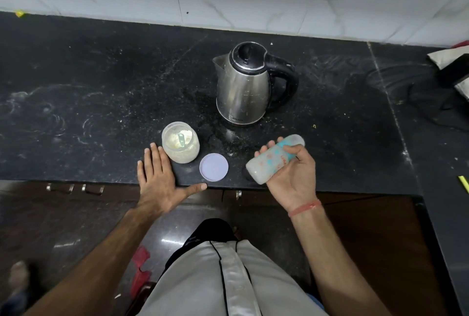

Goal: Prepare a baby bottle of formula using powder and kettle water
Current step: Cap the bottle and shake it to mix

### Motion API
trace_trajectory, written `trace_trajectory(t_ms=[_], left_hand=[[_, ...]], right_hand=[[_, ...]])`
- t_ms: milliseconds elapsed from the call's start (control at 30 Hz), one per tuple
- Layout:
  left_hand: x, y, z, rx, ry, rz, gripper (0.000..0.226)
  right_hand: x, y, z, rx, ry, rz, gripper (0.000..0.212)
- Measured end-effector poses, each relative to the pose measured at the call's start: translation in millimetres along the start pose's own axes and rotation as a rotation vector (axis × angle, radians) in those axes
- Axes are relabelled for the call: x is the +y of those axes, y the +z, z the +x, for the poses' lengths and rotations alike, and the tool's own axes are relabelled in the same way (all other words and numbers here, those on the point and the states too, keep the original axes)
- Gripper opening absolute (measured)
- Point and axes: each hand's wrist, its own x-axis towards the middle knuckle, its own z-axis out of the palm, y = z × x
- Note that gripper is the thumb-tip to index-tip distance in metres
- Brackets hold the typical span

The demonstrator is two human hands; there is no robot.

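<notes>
Right hand (291, 176): wrapped around tilted, milky printed baby bottle (272, 160), right of steel kettle (243, 87).
Left hand (158, 176): spread flat, empty.
Risk: leakage if cap loose.

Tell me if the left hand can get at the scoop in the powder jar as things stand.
Probably yes. The left hand lies flat and empty beside the powder jar, whose lid is off on the counter, so the scoop inside is exposed from above.
</notes>
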Motion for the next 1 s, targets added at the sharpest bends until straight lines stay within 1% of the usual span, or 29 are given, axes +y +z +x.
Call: trace_trajectory(t_ms=[67,100,167,200,300,433,533,567,600,667,700,733,800,867,900,967,1000], left_hand=[[-0.3,-0.2,0.8,0.005,0.0,0.008,0.179],[-0.5,-0.2,1.6,0.006,-0.001,0.012,0.179],[-1.0,0.3,1.8,0.008,-0.004,0.015,0.179],[-1.2,0.8,1.5,0.01,-0.001,0.011,0.18],[-2.0,1.0,1.8,0.014,0.004,-0.001,0.179],[-1.4,0.0,1.0,0.009,-0.003,0.003,0.179],[-0.7,0.2,2.0,0.003,0.0,0.007,0.18],[-0.9,-0.2,2.4,0.003,-0.001,0.003,0.18],[-1.0,-0.1,2.6,0.003,-0.001,-0.002,0.18],[-1.5,0.4,1.8,-0.006,0.002,0.0,0.18],[-1.6,0.4,1.7,-0.013,0.006,0.0,0.18],[-1.4,-0.1,2.1,-0.015,0.008,-0.002,0.179],[-1.1,-1.2,2.6,-0.014,0.007,-0.008,0.179],[-0.6,-1.5,1.9,-0.021,0.006,-0.012,0.179],[-0.6,-1.6,1.3,-0.026,0.01,-0.014,0.179],[-0.8,-2.7,1.8,-0.029,0.011,-0.015,0.179],[-1.3,-3.2,2.3,-0.028,0.008,-0.011,0.179]], right_hand=[[0.2,0.4,-1.9,-0.01,0.047,-0.075,0.023],[0.8,-0.3,-1.9,-0.017,0.035,-0.058,0.022],[1.9,-1.0,-0.1,-0.004,-0.03,0.093,0.016],[3.2,-1.0,0.2,-0.006,-0.041,0.13,0.015],[10.1,2.2,-1.2,-0.02,0.038,-0.003,0.021],[14.3,1.1,-3.2,-0.013,0.007,0.108,0.015],[13.3,-0.6,-6.4,-0.009,0.067,-0.046,0.018],[12.8,-1.4,-6.6,-0.012,0.055,-0.045,0.015],[11.5,-2.2,-7.0,-0.012,0.037,-0.01,0.016],[6.7,-4.6,-7.7,-0.019,0.052,0.05,0.04],[4.4,-4.8,-8.8,-0.019,0.078,0.04,0.05],[2.6,-5.4,-9.6,-0.027,0.098,0.026,0.055],[1.3,-5.4,-9.8,-0.011,0.075,0.055,0.052],[0.5,-3.5,-6.5,0.049,0.032,0.16,0.045],[0.2,-2.8,-5.8,0.068,0.038,0.165,0.044],[-1.0,-2.7,-5.3,0.085,0.079,0.043,0.044],[-0.6,-2.6,-5.7,0.081,0.087,0.024,0.044]])
